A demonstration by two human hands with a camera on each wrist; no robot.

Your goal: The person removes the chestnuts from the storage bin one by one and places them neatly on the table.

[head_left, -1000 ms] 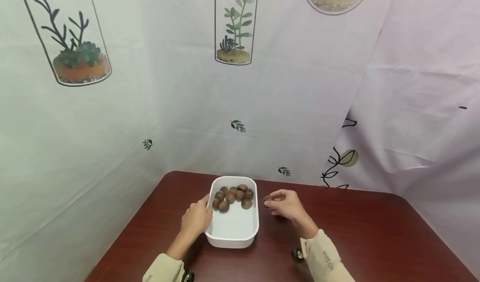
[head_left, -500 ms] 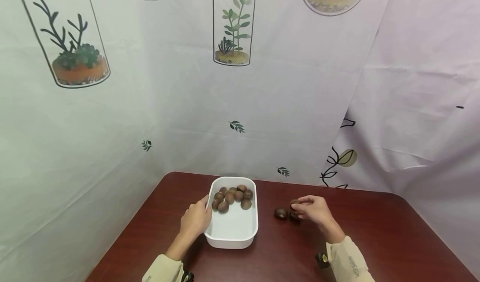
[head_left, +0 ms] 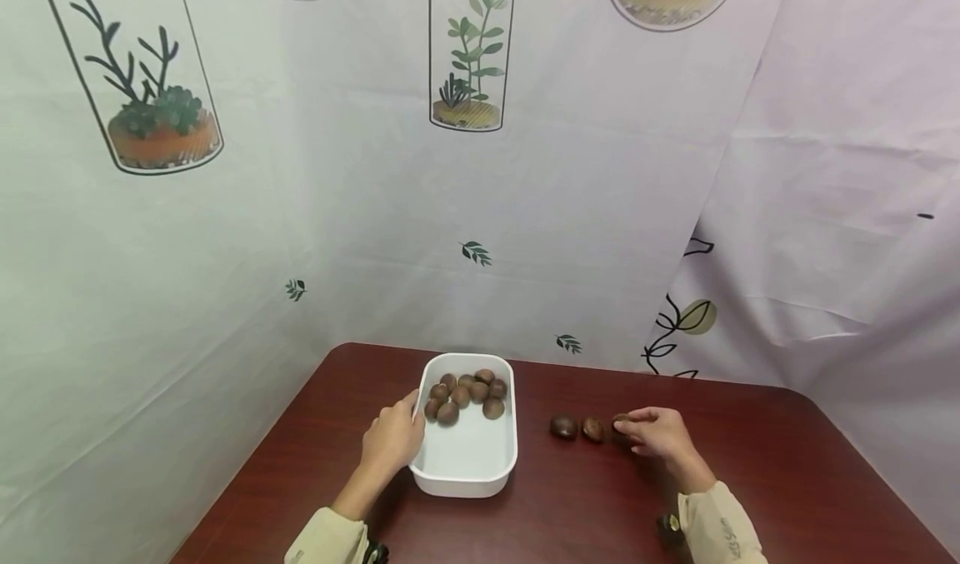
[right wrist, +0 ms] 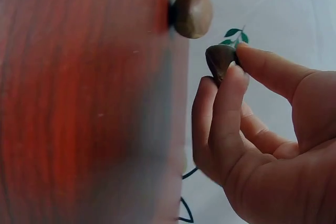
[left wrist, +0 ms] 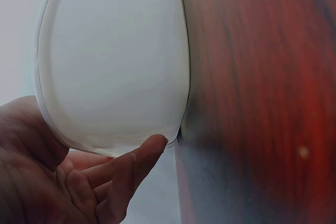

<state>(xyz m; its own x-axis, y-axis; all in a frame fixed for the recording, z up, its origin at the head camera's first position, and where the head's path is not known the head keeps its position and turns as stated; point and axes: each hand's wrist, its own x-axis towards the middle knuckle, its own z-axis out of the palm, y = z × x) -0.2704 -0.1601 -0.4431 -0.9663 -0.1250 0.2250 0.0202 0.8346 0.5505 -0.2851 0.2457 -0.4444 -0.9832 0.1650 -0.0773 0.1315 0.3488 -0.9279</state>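
In the head view, the right hand [head_left: 660, 435] has moved farther right along the bench [head_left: 757, 447] since half a second ago, and now pinches a brown nut [head_left: 619, 418] there. The middle nut [head_left: 592, 430], then partly hidden beneath the fingers, shows in full, beside the leftmost nut [head_left: 563, 426] with a narrow gap between. The left hand [head_left: 393, 437] stays clamped on the left wall of the white tray [head_left: 464, 487], and the tray and its cluster of nuts [head_left: 461, 396] have not shifted. The cluster keeps to the far half; the white floor shows in the near half. The bench's far edge runs just beyond the tray, before the printed cloth [head_left: 585, 172]. Bench top stretches between the tray and the row, and from the right hand out to the right edge. The two hands are well apart.

In the left wrist view, the tray's outer wall spans the left and middle, its lower edge along the bench; the left fingers curl against that wall.

In the right wrist view, the pinched nut sits between thumb and fingertips, apart from the two others near the top. Whether it touches the bench cannot be told.
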